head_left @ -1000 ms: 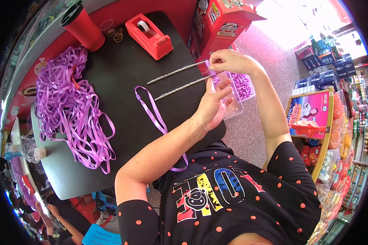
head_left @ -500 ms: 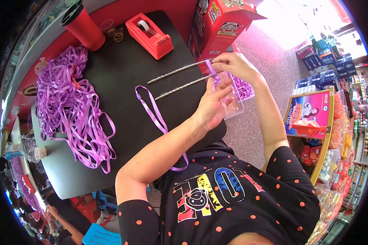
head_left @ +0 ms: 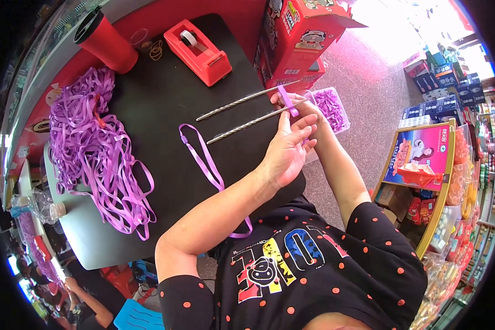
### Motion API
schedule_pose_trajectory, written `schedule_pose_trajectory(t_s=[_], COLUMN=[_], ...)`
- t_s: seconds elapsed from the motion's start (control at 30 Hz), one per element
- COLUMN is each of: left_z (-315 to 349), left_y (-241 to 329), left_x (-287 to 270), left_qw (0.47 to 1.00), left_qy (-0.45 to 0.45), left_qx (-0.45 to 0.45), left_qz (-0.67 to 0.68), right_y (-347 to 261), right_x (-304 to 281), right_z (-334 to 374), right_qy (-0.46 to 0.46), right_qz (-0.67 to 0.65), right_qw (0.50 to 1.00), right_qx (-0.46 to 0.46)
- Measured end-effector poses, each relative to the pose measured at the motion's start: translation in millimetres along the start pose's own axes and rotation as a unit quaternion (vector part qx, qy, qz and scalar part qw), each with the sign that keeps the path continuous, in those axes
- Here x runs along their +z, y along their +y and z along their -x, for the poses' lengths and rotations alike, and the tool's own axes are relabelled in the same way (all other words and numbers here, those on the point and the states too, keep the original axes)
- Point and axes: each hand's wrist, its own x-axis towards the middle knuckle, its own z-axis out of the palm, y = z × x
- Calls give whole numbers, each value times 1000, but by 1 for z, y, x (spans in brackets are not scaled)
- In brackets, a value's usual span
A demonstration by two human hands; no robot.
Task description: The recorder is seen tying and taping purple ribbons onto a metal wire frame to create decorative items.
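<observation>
Two metal chopsticks with spiral-textured tips [head_left: 242, 101] lie roughly parallel over the black tabletop, thin ends to the left. A purple ribbon [head_left: 286, 100] loops across both near their right ends. My right hand [head_left: 303, 109] is at that ribbon from beneath, its fingers closed on it and partly hidden by the chopsticks. Just below, my left hand [head_left: 289, 146] has its fingers apart and its thumb at the lower chopstick. A narrow purple lanyard strap [head_left: 206, 159] lies on the table and passes under my left forearm.
A heap of purple straps [head_left: 93, 148] covers the table's left side. At the back stand a red tumbler [head_left: 109, 47], rubber bands [head_left: 156, 50] and a red tape dispenser [head_left: 199, 52]. A red carton [head_left: 294, 41] and a clear box of purple pieces [head_left: 335, 126] are right of the table.
My right hand has moved from above the chopsticks' right ends to below them, drawing the ribbon around. My left hand has stayed nearly in place.
</observation>
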Motion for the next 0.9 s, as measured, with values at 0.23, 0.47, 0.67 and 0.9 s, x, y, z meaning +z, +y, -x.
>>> schedule_pose_trajectory(t_s=[0.23,0.47,0.67,0.9], left_z=[1,-1,-1,0], left_y=[2,-1,-2,-5], left_x=[1,2,1,1], left_qw=[1000,1000,1000,1000], left_qy=[2,2,-3,-1], left_qx=[-7,-3,7,19], left_qz=[-1,6,-1,-21], right_y=[10,-14,-51,-79], right_x=[0,-17,-9,2], right_z=[-5,-1,4,11], right_qy=[0,52,86,49], right_qz=[-23,-109,-59,52], right_qw=[999,989,980,984], right_qx=[-48,88,167,161])
